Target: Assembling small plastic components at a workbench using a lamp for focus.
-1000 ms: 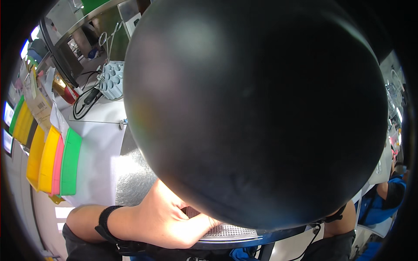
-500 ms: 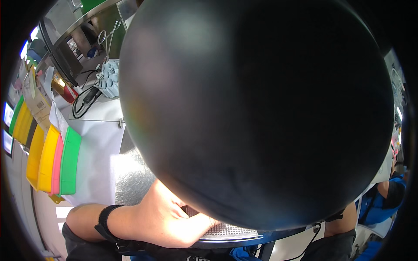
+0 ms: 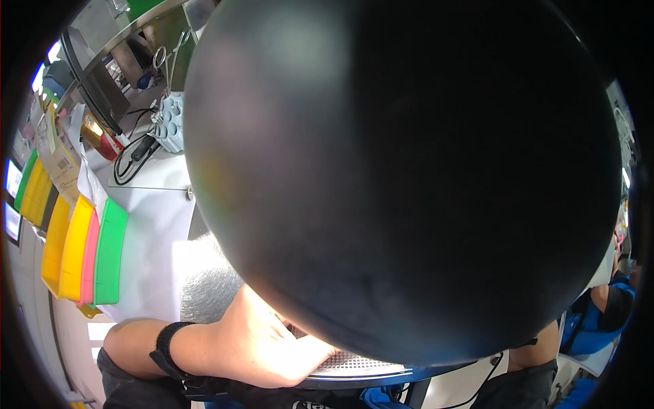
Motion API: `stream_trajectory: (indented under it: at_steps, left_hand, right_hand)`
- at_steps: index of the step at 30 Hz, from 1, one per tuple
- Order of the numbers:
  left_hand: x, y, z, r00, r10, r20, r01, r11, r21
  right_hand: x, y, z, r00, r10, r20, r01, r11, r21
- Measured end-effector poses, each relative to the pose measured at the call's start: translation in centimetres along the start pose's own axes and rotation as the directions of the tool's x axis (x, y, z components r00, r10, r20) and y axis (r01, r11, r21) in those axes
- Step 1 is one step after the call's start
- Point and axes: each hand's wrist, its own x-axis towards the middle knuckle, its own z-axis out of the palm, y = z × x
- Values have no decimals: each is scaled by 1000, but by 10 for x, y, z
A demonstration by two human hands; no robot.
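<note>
A large, dark, blurred round object (image 3: 409, 177) fills most of the head view and covers the work spot. My left hand (image 3: 259, 344), with a black band on its wrist, rests at the near edge of the bench. Its thumb bends in toward the fingers over a perforated metal plate (image 3: 357, 365). The fingertips vanish behind the dark object, so what they grip cannot be made out. Of my right arm, only a bit of forearm (image 3: 538, 347) shows at the lower right. The right hand itself is hidden.
Green, pink and yellow bins (image 3: 109, 252) stand at the left. Beyond them are a light-blue holder (image 3: 169, 123) with tubular slots, scissor-handled tools (image 3: 170, 61) and a black cable (image 3: 136, 153). A shiny metal surface (image 3: 208, 279) lies by my left hand. A person in blue (image 3: 596, 320) is at far right.
The dark round object's outline has shifted slightly. My left hand stays in nearly the same place and pose.
</note>
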Motion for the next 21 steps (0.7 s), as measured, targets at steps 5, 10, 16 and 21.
stream_trajectory:
  at_steps: [5, 10, 16, 21]
  left_hand:
    - [3, -3, 0, 999, 35, -6, -35, 999, -24]
    - [3, 0, -3, 999, -1, 46, 2, 1000, -19]
    - [5, 2, -5, 997, 7, 73, -6, 1000, -9]
    - [4, -1, -6, 995, 43, 88, -46, 999, 28]
  right_hand:
    - [14, -9, -18, 988, 50, 144, -52, 999, 10]
    - [38, -15, -21, 902, 93, 422, -66, 995, -78]
    - [6, -5, 22, 992, -67, -104, 68, 998, 3]
    - [6, 4, 14, 988, -156, -7, 156, 988, 4]
